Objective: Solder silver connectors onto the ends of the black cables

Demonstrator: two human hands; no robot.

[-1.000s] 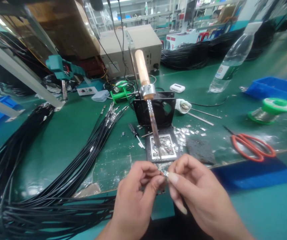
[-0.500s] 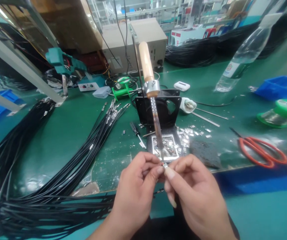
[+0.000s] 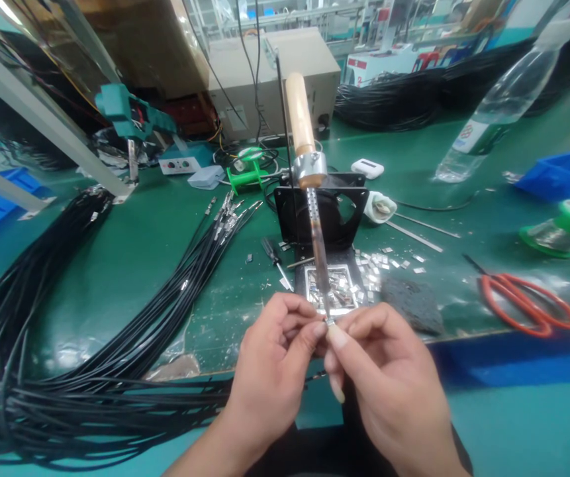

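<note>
A soldering iron (image 3: 318,248) with a wooden handle (image 3: 299,116) is held tip-down in a metal clamp (image 3: 310,169). Just under its tip is a small silver connector (image 3: 330,322), mostly hidden by fingers; tip and metal appear to touch. My left hand (image 3: 277,361) pinches at the connector's left side, thumb against forefinger. From the right, my right hand (image 3: 388,377) closes thumb and fingers on the same piece. Behind my fingertips, a white-rimmed tray (image 3: 308,291) holds many small metal pieces.
Bundled black cables (image 3: 130,338) cover the left side. Loose metal pieces (image 3: 371,268) lie beside a dark pad (image 3: 411,305). Red-handled scissors (image 3: 527,308), a solder spool (image 3: 557,232) and a water bottle (image 3: 498,109) stand or lie to the right. A black fan frame (image 3: 285,218) is behind the iron.
The whole view has shifted slightly, with the bench scene moving right. Both hands keep their pinch, and the connector now sits more directly below the iron's tip.
</note>
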